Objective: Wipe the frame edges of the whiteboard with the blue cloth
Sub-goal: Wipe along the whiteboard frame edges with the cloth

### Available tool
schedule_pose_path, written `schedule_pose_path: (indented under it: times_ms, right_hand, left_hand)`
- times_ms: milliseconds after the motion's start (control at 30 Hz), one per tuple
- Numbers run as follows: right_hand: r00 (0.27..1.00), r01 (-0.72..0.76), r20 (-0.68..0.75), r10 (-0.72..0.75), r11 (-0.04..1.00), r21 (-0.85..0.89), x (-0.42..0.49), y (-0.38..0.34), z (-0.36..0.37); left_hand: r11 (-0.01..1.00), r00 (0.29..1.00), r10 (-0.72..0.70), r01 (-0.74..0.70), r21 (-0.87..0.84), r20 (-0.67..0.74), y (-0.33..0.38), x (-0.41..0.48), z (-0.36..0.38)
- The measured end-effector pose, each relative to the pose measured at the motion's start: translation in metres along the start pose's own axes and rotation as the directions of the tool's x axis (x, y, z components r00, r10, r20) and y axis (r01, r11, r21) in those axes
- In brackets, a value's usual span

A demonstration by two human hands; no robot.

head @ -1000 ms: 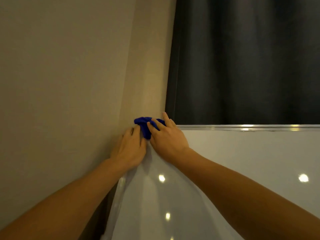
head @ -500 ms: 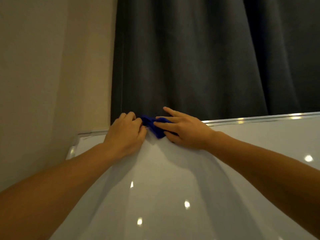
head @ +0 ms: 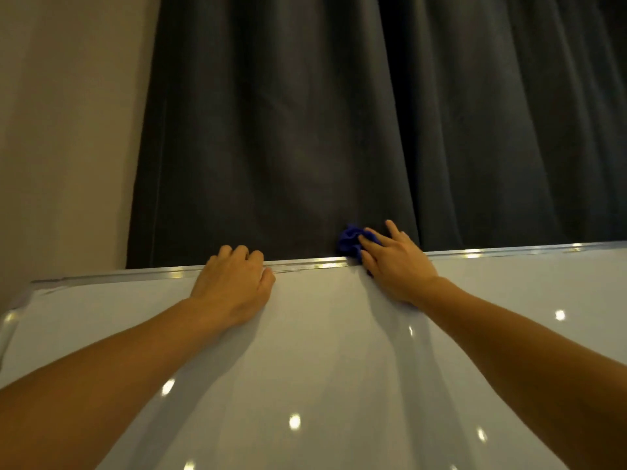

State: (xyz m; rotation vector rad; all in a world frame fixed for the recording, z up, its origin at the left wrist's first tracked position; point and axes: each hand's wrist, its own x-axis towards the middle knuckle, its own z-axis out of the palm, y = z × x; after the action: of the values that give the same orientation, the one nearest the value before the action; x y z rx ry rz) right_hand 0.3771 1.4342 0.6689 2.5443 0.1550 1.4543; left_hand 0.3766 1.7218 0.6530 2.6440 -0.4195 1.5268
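Observation:
The whiteboard (head: 322, 351) fills the lower half of the view, with its silver top frame edge (head: 305, 264) running left to right. My right hand (head: 395, 264) presses the bunched blue cloth (head: 349, 242) onto that top edge, right of the middle. My left hand (head: 234, 286) rests on the board with its fingers curled over the top frame, well left of the cloth. The board's rounded upper left corner (head: 23, 300) shows at the far left.
A dark grey curtain (head: 373, 123) hangs right behind the board's top edge. A beige wall (head: 68, 130) stands to the left. Ceiling lights reflect as bright spots on the glossy board surface.
My right hand has slid the blue cloth rightward along the top frame, away from the left corner. My left hand has let the cloth go and now grips the frame apart from it.

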Motion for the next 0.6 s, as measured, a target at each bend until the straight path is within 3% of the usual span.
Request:
schedule_pose_path:
  times_ms: [67,133,200,367,433,600]
  right_hand:
    - [1.000,0.018,0.005,-0.018,0.999,0.048,-0.008,0.000,0.005]
    - [0.989,0.146,-0.038,-0.141,0.974,0.175,-0.016,-0.010,0.013]
    - [0.976,0.216,-0.054,-0.210,0.964,0.156,-0.020,0.005,0.013]
    - [1.000,-0.020,0.013,0.019,0.998,0.056,-0.021,0.127,0.015]
    - [0.999,0.049,0.016,-0.049,0.999,0.003,-0.022,0.140,0.016]
    - [0.964,0.255,-0.129,-0.232,0.942,0.219,-0.025,0.147,0.025]
  left_hand:
    - [1.000,1.000,-0.027,0.027,-0.012,0.003,0.011,0.005,-0.004]
    - [0.998,1.000,-0.003,0.003,-0.068,0.011,0.043,0.013,-0.003]
    - [0.997,0.998,0.016,-0.012,-0.081,0.053,0.080,0.021,0.000]
    - [0.997,0.990,-0.060,0.066,-0.045,0.130,0.156,0.048,0.015]
    - [0.994,0.989,-0.095,0.101,-0.051,0.116,0.183,0.057,0.022]
    - [0.991,0.996,-0.061,0.067,-0.112,0.058,0.271,0.077,0.034]
